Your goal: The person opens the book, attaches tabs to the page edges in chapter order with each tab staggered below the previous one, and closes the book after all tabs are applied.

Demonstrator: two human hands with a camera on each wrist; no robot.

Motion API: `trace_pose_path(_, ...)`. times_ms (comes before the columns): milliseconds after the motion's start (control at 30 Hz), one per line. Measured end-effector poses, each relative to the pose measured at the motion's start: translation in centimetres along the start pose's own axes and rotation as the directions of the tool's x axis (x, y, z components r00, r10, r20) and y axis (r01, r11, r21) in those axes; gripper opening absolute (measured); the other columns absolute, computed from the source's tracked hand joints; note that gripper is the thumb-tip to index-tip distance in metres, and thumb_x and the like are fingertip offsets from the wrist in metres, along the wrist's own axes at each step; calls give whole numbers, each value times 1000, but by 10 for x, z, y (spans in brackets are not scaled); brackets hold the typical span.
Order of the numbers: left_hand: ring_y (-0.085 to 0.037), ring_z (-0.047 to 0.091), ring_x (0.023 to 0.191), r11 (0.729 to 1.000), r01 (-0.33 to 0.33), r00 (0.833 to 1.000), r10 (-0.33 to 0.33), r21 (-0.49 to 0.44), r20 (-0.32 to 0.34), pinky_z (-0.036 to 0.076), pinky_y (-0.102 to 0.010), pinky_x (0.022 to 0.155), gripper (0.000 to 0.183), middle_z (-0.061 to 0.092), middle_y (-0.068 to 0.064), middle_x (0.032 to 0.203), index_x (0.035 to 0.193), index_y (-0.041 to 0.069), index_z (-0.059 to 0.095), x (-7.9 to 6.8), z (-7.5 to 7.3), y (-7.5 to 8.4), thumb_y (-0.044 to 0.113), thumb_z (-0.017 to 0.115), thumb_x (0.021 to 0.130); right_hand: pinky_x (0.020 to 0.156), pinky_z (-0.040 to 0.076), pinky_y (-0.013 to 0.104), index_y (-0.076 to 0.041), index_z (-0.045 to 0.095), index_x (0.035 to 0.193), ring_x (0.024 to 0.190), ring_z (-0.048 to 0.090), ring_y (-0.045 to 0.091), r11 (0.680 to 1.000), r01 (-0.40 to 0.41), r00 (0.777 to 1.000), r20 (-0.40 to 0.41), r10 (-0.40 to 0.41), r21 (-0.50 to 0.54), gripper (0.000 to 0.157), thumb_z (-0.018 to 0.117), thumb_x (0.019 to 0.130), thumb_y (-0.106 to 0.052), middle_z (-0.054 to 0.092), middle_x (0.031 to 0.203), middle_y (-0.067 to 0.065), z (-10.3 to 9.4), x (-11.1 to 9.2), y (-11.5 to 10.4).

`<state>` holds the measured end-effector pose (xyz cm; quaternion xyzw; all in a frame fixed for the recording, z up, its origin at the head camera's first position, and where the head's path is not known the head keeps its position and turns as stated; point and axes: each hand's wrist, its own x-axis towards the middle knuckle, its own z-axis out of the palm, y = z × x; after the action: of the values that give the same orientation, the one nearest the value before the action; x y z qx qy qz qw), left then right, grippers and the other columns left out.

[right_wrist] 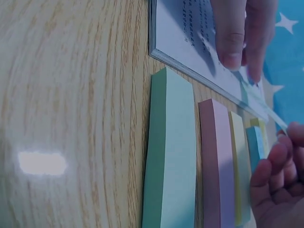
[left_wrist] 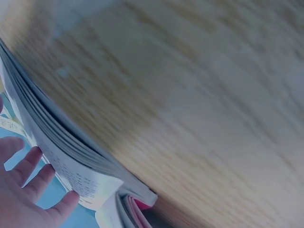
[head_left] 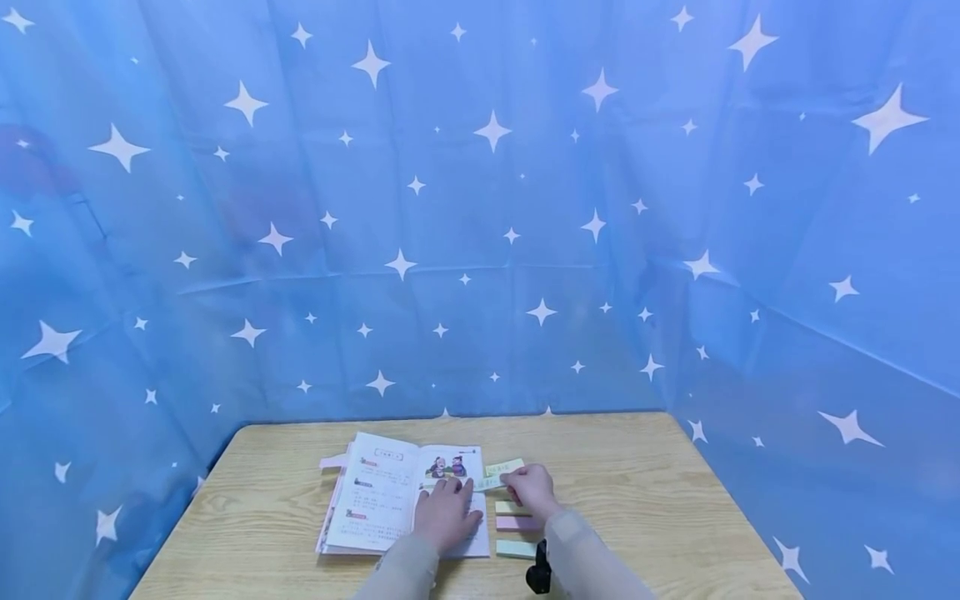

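Observation:
An open book (head_left: 378, 492) with printed text and a coloured picture lies on the table. My left hand (head_left: 448, 515) rests on its right page with the fingers spread; in the left wrist view that hand (left_wrist: 28, 194) shows above the text. Between thumb and fingers, my right hand (head_left: 531, 490) pinches the right end of a pale green sticky note strip (head_left: 489, 482) with handwriting. The strip's other end reaches the page's right edge, beside the left fingertips. A yellow sticky note (head_left: 506, 467) with writing lies just beyond it. In the right wrist view the strip (right_wrist: 271, 115) slants between both hands.
Right of the book lie a green sticky note pad (right_wrist: 178, 152), a pink one (right_wrist: 216, 161) and a pale yellow one (right_wrist: 241, 171). A smaller blue pad (right_wrist: 255, 145) is farther back. A pink tab (head_left: 333, 462) sticks out from the book's left side. Starry blue curtains (head_left: 480, 208) surround the table.

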<state>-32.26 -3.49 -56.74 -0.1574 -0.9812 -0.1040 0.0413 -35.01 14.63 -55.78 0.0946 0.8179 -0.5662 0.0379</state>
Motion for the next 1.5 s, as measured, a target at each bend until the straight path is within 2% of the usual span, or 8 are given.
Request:
trace_pose_path(167,-33,49,122,1000,11,1000,-11,-15,22,39,-63,97,58,55,-12,131,135,15,58,1,-3,3,51,61,88,51,42,24,4,69,83,51,49,11,1000,-3,1000,2,3,-12,20,66,89,-15,60,62,6,-1,-1,-2)
trace_pose_path(367,-35,46,126,1000,19,999,-19,-13,44,37,-65,98,60,52,-13,137,136,15,57,1,4,3,52,60,89,51,41,24,4,69,82,50,48,11,999,-2,1000,12,2,-35,22,66,89,-16,58,59,4,-1,-1,1)
trace_pose_path(867,-35,45,126,999,31,998,-33,27,51,37,-65,98,60,50,-13,138,136,15,57,2,10,6,52,60,89,51,41,25,4,69,82,50,48,12,999,2,1000,16,-1,-41,22,66,90,-16,55,56,1,-4,1,5)
trace_pose_path(1133,-35,46,125,998,42,998,-44,48,49,38,-65,96,57,49,-12,140,136,14,57,0,6,12,49,58,91,50,42,24,4,70,83,50,48,11,999,15,1000,3,-15,-40,20,67,88,-15,58,59,4,-4,2,6)
trace_pose_path(1267,-34,47,124,997,51,997,-55,64,51,39,-66,94,59,51,-11,137,137,14,56,-1,7,16,52,56,92,50,43,24,4,69,80,50,49,11,998,35,999,-9,-35,-53,20,67,86,-15,59,59,6,-5,2,4)
trace_pose_path(1500,-31,48,122,992,79,995,-84,102,50,40,-67,92,59,53,-9,133,136,15,57,-1,9,19,54,55,92,50,40,24,4,67,74,49,46,12,996,48,999,-5,-49,-78,26,66,88,-17,54,54,2,-11,5,3)
